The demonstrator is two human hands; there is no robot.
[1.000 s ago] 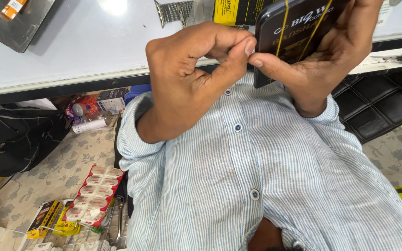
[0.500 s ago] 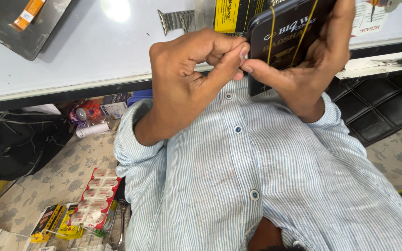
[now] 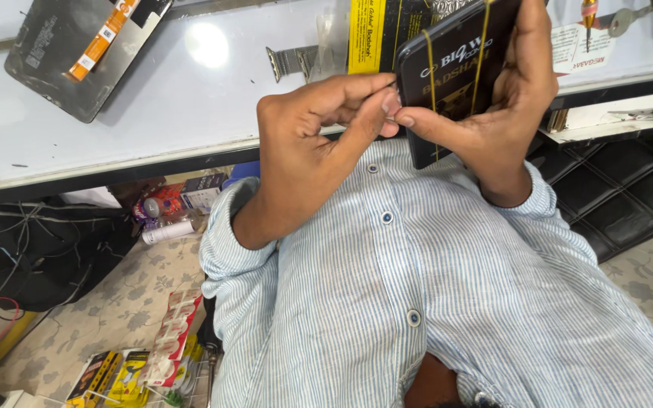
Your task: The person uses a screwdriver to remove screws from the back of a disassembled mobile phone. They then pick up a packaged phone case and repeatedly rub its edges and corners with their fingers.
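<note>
So our right hand (image 3: pixel 504 98) has the black flat pack (image 3: pixel 455 68) gripped upright, fingers curled round its right edge and the thumb reaching across the lower left corner. Our left hand (image 3: pixel 311 136) is pinched nearly closed, thumb and forefinger meeting right at that same corner, touching the right thumb. Whether there's actually a tab or film between the fingertips, we can't tell, it's too small to see.

By the look of it we're at the very start of opening or peeling: two thin yellow bands (image 3: pixel 431 72) still run up the front of the pack, and nothing looks lifted or torn yet. So pretty much everything's left to do.

The pack sits up close to us, above our striped shirt (image 3: pixel 432 302) and in front of the white counter (image 3: pixel 153 128). On the counter there's a dark slab with an orange sticker (image 3: pixel 77 57) well off to the left, and a metal watch strap (image 3: pixel 289 60) nearer in.
</note>
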